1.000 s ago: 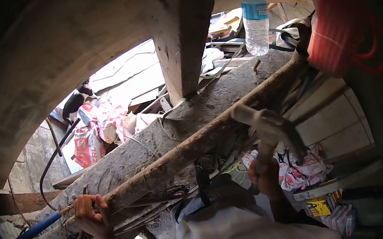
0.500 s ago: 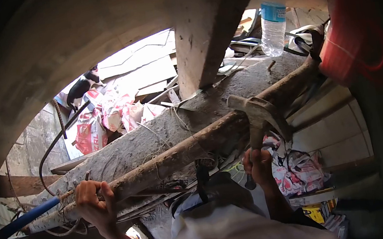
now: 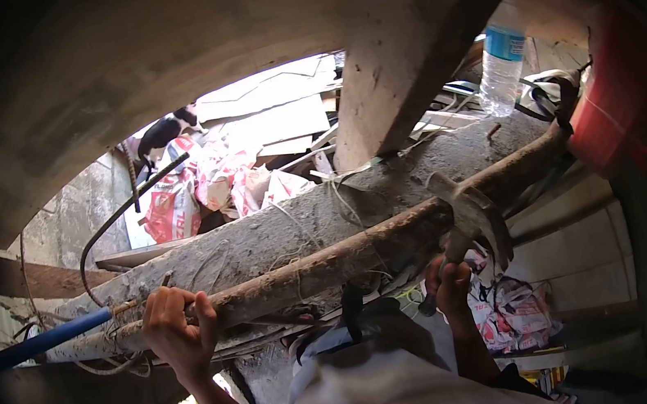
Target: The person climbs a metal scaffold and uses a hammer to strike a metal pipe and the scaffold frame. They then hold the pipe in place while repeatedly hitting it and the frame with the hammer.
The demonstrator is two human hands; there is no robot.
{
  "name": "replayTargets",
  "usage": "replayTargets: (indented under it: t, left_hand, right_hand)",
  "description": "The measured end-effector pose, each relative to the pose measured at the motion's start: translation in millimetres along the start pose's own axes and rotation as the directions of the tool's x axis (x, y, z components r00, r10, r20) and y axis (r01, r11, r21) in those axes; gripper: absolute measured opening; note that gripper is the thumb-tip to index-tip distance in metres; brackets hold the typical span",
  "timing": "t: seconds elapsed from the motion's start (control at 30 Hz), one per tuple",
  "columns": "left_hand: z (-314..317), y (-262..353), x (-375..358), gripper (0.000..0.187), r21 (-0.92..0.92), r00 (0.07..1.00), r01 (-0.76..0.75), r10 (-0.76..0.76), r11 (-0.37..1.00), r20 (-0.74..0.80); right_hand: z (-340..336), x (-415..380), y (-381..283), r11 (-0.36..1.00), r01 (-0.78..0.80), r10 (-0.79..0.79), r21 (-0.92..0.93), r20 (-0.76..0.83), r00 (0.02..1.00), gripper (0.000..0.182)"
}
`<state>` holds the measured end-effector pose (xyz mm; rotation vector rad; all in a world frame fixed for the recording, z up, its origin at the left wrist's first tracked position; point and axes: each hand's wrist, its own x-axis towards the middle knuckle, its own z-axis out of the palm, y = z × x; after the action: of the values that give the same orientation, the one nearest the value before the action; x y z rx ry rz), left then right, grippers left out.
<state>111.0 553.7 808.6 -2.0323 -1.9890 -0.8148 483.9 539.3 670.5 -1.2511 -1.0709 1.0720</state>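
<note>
My right hand (image 3: 451, 285) is closed round the handle of a hammer (image 3: 473, 218), its metal head raised in front of a long, dirt-coated brown pole (image 3: 331, 257). My left hand (image 3: 180, 329) grips that pole farther to the left, with fingers curled and thumb up. Just left of those knuckles, a blue tube (image 3: 49, 340) with a rusty rod end points toward the hand. Behind the pole runs a rough grey concrete beam (image 3: 262, 235) with loose strings and rod stubs on it.
A water bottle (image 3: 502, 69) stands on the beam's right end, near a blurred red object (image 3: 624, 102). Red-and-white sacks (image 3: 176, 210) and a black-and-white cat (image 3: 165, 133) are beyond the beam. A bent rebar (image 3: 95, 251) sticks up at left; a slanted post (image 3: 404, 67) rises centrally.
The view has shifted, so most things sit lower and farther right. The hammer's handle leans more. Both hands keep their grips.
</note>
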Motion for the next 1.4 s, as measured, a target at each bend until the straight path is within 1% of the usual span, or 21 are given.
replayTargets:
  t: [0.17,0.27,0.43,0.5,0.6,0.63,0.7,0.77,0.83,0.9,0.97,1.0,1.13,1.23,1.33,1.4]
  left_hand:
    - [0,-1,0,0.028,-0.004,1.0,0.008,-0.008,1.0,0.004]
    - [-1,-1,1,0.028,-0.007,1.0,0.008,-0.008,1.0,-0.006]
    - [-2,-1,1,0.028,-0.014,1.0,0.015,-0.015,1.0,0.0]
    - [-1,-1,1,0.027,-0.018,1.0,0.025,-0.024,1.0,0.006]
    - [-1,0,1,0.027,-0.019,1.0,0.018,-0.018,1.0,0.018]
    - [0,-1,1,0.027,-0.046,1.0,-0.001,0.002,0.999,0.023]
    - [4,-3,-1,0.028,-0.049,1.0,-0.015,0.015,0.999,-0.009]
    - [7,-4,-1,0.029,-0.066,0.998,-0.05,0.049,0.997,-0.027]
    - [5,-1,-1,0.03,-0.031,0.999,-0.031,0.031,0.999,-0.006]
    - [6,-2,-2,0.03,-0.015,1.0,-0.022,0.022,1.0,-0.002]
    - [4,1,-2,0.03,-0.019,1.0,-0.024,0.024,1.0,0.009]
    - [3,1,-2,0.031,-0.012,1.0,-0.011,0.011,1.0,0.021]
    - [5,-1,-3,0.03,-0.02,1.0,-0.014,0.014,1.0,0.015]
    - [5,-2,-3,0.031,-0.013,1.0,0.0,0.0,1.0,-0.006]
    - [3,-1,-2,0.031,-0.012,1.0,0.014,-0.014,1.0,0.022]
    - [3,-1,-2,0.032,-0.006,1.0,0.016,-0.016,1.0,0.015]
  right_hand:
    - [-2,2,9,1.0,0.012,-0.012,0.012,0.001,1.0,0.069]
    - [0,3,5,0.998,0.059,-0.06,-0.022,-0.026,0.998,0.069]
    - [-1,3,8,0.999,0.047,-0.047,0.008,-0.023,0.999,0.069]
    - [-1,2,7,0.999,0.009,-0.008,0.036,-0.027,1.0,0.068]
    - [-1,3,11,0.998,0.05,-0.049,0.026,-0.028,0.998,0.068]
    - [-2,3,11,0.998,0.052,-0.053,-0.022,-0.036,0.998,0.069]
    - [-4,0,29,0.999,0.044,-0.046,-0.02,-0.111,0.993,0.065]
    - [-8,1,25,0.994,0.059,-0.062,-0.093,-0.031,0.998,0.066]
    - [-4,1,11,0.994,0.054,-0.057,-0.095,-0.026,0.998,0.067]
    - [0,1,5,0.996,0.047,-0.052,-0.072,-0.067,0.996,0.068]
    - [1,2,2,0.99,0.071,-0.077,-0.119,-0.048,0.996,0.069]
    - [-1,1,5,0.994,0.042,-0.046,-0.105,-0.035,0.998,0.07]
    - [1,2,2,0.996,0.037,-0.039,-0.086,-0.027,0.999,0.07]
    - [3,1,3,0.994,0.059,-0.062,-0.095,-0.031,0.998,0.069]
    - [2,3,10,0.995,0.098,-0.099,-0.031,-0.027,0.995,0.066]
    - [0,3,12,0.996,0.092,-0.092,-0.016,-0.016,0.996,0.066]
